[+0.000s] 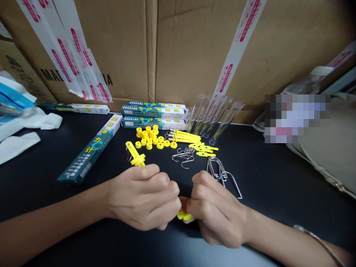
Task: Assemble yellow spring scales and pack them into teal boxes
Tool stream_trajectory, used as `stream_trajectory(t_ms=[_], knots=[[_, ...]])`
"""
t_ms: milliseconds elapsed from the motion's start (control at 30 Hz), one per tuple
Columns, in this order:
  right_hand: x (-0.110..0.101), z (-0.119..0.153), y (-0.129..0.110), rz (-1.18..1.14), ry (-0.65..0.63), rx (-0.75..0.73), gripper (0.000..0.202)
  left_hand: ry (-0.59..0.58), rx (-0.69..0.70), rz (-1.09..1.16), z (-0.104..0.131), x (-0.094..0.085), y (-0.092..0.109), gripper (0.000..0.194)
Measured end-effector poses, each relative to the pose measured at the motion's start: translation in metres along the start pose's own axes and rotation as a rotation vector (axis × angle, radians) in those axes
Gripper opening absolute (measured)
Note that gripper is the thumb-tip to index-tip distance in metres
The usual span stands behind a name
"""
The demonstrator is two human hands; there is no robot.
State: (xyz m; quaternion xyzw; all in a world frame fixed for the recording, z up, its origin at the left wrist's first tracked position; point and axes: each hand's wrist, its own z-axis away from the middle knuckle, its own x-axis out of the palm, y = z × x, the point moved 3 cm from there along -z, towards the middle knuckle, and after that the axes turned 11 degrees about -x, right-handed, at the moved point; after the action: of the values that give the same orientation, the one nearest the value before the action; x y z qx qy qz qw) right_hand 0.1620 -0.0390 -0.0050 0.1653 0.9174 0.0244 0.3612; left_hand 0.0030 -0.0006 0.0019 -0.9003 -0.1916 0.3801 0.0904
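Yellow plastic stands out in the head view: a small piece [187,216] sits between the two fists, above the near part of the black tabletop [267,167]. If the pinch on it slipped, I think it could spring off and land among the yellow rings [144,135] or steel hooks [185,155] nearer the tabletop's far edge; too hard a pull might crack it. Wire loops [219,170] lie just beyond the right hand [219,215], so a careless knuckle could scatter them. As for the grip, the left hand [147,200] is curled tight around a collared yellow stem [137,157], its top poking out, tilted. The right hand is clenched, fingertips grasping the small piece; whether it joins the stem is hidden.
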Motion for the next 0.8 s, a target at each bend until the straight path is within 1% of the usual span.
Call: stream_trajectory(t_ms=[133, 267, 367, 533, 700, 800], knots=[[-0.001, 0.004, 0.002, -0.073, -0.007, 0.046, 0.036, -0.010, -0.012, 0.014, 0.000, 0.001, -0.002, 0.036], [-0.003, 0.008, 0.007, -0.093, 0.024, 0.101, 0.029, 0.003, 0.015, 0.005, 0.002, 0.001, -0.002, 0.039], [-0.003, 0.008, 0.011, -0.113, 0.036, 0.132, 0.027, -0.013, 0.021, 0.007, 0.004, 0.002, -0.002, 0.037], [-0.003, 0.009, 0.014, -0.149, 0.057, 0.165, 0.031, -0.031, 0.032, 0.015, 0.005, 0.002, -0.001, 0.039], [-0.002, 0.012, 0.017, -0.166, 0.043, 0.175, 0.028, -0.039, 0.031, 0.018, 0.003, 0.001, -0.001, 0.044], [-0.002, 0.011, 0.017, -0.166, 0.031, 0.162, 0.033, -0.078, 0.028, 0.026, 0.002, 0.001, 0.000, 0.044]])
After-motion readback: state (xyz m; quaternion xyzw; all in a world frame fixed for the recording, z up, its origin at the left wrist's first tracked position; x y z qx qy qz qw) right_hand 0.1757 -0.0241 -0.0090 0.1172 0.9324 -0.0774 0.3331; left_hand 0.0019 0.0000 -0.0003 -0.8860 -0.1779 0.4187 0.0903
